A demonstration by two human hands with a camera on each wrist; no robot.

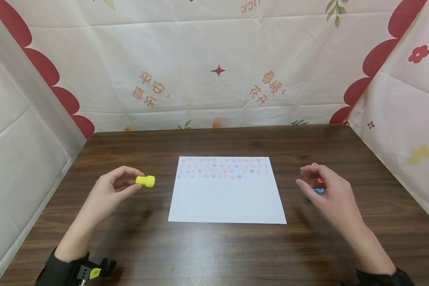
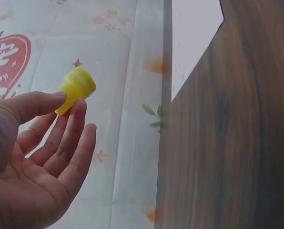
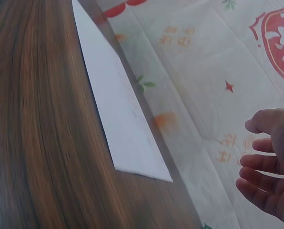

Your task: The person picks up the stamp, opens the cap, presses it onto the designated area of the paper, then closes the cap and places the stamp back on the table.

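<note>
My left hand (image 1: 109, 192) pinches a small yellow stamp (image 1: 145, 181) between thumb and fingertips, left of the white paper. In the left wrist view the stamp (image 2: 76, 89) tilts, its wide ringed end pointing up and away from the thumb. Rows of small purple and pink prints cover the upper part of the paper (image 1: 227, 200); its lower part is blank. To the paper's right, my right hand (image 1: 330, 194) has loosely bent, parted fingers with nothing between them. Partly hidden behind it are a red piece (image 1: 319, 181), a blue piece (image 1: 318, 191) and a pink one (image 1: 314, 163).
A dark wood-grain table (image 1: 221, 254) lies under everything. White printed cloth (image 1: 200, 47) hangs behind its far edge, with more cloth along the left and right sides. A black wrist strap (image 1: 62, 270) with a small device sits on the left wrist.
</note>
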